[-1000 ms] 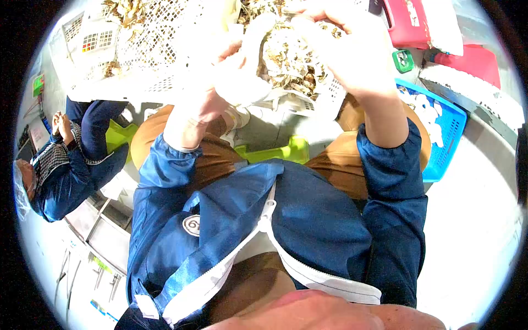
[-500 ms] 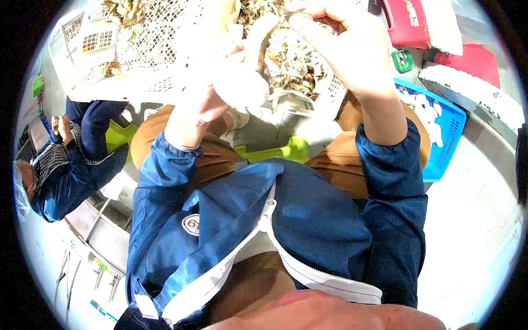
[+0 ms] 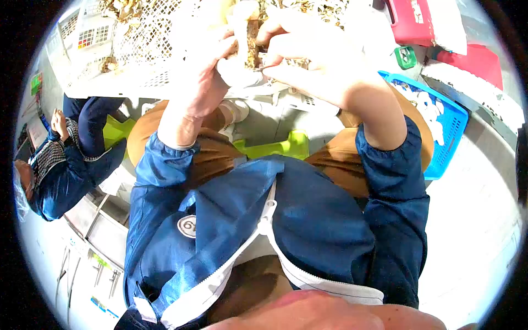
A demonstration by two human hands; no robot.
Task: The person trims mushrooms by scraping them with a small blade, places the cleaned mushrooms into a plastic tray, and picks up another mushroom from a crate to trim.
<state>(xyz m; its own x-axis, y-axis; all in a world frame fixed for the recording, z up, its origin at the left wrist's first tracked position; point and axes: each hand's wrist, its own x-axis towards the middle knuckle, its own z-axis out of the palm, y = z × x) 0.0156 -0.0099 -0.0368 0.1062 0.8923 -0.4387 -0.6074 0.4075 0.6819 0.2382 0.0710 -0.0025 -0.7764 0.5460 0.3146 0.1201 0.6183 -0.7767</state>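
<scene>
A pale mushroom (image 3: 237, 76) with a rounded white end and a thick stem is in my left hand (image 3: 204, 81); the fingers wrap its left side. My right hand (image 3: 316, 52) is at its right side, with curled fingers close to the brownish stem. Glare hides whether a thin tool is in the right fingers. Below both hands lies a white perforated crate (image 3: 300, 102), with brown and cream scraps (image 3: 324, 10) showing behind the right hand.
Another white crate (image 3: 148, 49) with scraps stands at the left. A blue basket (image 3: 448, 146) holding white pieces is at my right, near a green container (image 3: 405, 57) and a red bin (image 3: 411, 25). A person (image 3: 71, 170) in blue sits at the left.
My right hand has come down and left, from above the scraps to the mushroom's side. My left hand has tilted the mushroom more upright and raised it slightly.
</scene>
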